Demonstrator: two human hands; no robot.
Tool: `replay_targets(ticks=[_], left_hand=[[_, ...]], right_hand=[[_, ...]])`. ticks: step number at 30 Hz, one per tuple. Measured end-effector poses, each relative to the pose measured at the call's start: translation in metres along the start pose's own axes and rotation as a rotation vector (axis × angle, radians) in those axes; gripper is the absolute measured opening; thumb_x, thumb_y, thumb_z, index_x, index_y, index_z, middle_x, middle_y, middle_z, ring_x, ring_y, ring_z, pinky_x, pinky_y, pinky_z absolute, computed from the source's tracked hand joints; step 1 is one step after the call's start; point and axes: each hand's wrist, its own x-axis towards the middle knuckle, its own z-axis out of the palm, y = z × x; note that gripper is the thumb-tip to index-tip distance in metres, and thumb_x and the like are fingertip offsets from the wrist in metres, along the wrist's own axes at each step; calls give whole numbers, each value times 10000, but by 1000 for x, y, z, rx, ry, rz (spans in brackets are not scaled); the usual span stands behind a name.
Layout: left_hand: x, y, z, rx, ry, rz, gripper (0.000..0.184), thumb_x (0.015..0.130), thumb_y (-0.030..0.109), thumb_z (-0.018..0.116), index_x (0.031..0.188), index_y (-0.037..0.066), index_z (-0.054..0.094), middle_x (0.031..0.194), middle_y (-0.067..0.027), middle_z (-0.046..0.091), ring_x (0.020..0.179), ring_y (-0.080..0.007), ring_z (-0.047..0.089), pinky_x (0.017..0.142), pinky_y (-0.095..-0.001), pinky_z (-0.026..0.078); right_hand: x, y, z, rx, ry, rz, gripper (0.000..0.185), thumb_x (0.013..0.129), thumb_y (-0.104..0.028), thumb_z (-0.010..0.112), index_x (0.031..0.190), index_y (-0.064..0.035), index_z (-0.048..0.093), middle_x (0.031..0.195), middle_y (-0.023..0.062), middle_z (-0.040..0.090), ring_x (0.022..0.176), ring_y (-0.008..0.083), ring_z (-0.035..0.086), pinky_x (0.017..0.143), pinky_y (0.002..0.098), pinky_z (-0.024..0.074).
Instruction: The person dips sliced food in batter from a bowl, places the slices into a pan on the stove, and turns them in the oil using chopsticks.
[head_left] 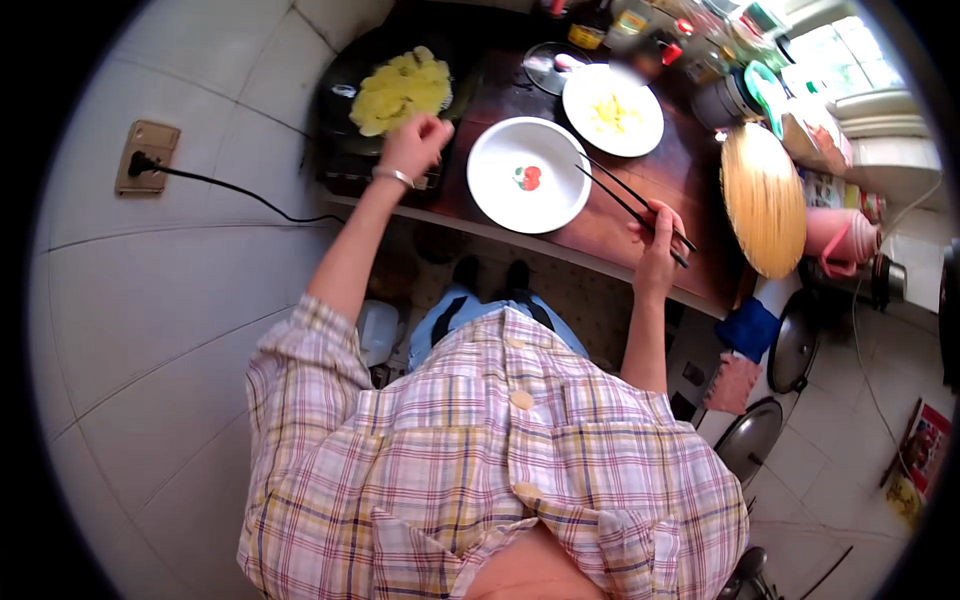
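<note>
My left hand is over the near edge of a dark pan, its fingers curled in and nothing visible in them. Thin yellow slices of food, perhaps potato, lie piled in the pan. In my right hand is a pair of dark chopsticks, their tips reaching the right rim of a white bowl. A red fruit picture marks the inside bottom of this bowl, which holds no food. Behind it, a white plate carries small yellow pieces.
A glass lid lies behind the bowl. Bottles crowd the back of the brown counter. To the right stand a round wooden board and a pink jug. A black cord runs from the wall socket toward the cooker.
</note>
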Motion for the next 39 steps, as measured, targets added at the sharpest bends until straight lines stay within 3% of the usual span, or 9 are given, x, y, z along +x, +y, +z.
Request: replay_targets(ticks=[2,6,10,18,26,29,34,38,39], left_hand=[[-42,-18,52,88,-256,-247,387,827,374,630,954,18,544,706,-55,611,545,-146,599,533,-252,507],[-63,-94,144,-251,-24,-591,736,752,399,682,1222,-57,346,943,-157,611,761,-235,631,564,-279,538],[-56,-99,175,-304,169,-524,359,694,152,605,956,-88,554,950,-222,634,890,-302,628,762,-377,490],[-65,-85,268,70,-7,-243,377,704,200,656,971,-48,560,959,-241,620,901,-365,610,786,-419,489],[-36,-29,418,-249,-307,-335,497,744,176,611,1186,0,465,1091,-213,593,944,-335,615,774,-391,527],[-54,3,373,-547,-329,-432,631,806,198,615,1334,23,316,1106,-161,566,815,-221,635,509,-293,549],[-93,-99,268,-705,-664,-284,410,834,300,635,1114,33,503,797,-81,595,590,-145,588,500,-282,523],[-160,-206,122,-211,-557,-471,379,809,406,627,945,52,637,735,-57,630,542,-100,571,488,-255,490],[-178,-214,81,37,-485,-475,376,774,402,614,874,43,660,725,-98,647,585,-174,609,557,-317,504]], right_hand=[[1,-4,-1,63,-12,6,281,946,-230,461,993,19,583,801,94,606,616,137,581,531,226,452],[1,-8,-16,82,-32,-18,295,947,-239,456,993,25,580,806,101,604,618,139,583,533,230,450],[-1,-13,-47,71,23,-6,281,945,-225,456,988,22,580,794,103,604,605,137,581,527,228,448],[-12,-11,-106,103,160,-28,290,945,-237,455,988,20,581,810,107,617,598,138,576,505,219,435],[-9,-33,-85,114,96,-76,375,954,-297,402,1053,35,545,823,139,626,600,171,590,511,218,446],[-10,-40,-44,105,-34,-95,321,955,-241,399,1066,37,516,815,140,610,616,172,599,535,236,458],[-8,-27,50,110,-387,-82,208,928,-123,465,1058,27,530,909,119,601,746,182,625,671,275,510],[-1,0,154,209,-684,29,209,926,-137,487,1041,22,560,921,111,615,750,158,628,677,259,507],[0,7,182,161,-704,21,209,921,-141,502,1028,25,573,897,104,622,726,147,626,663,249,506]])
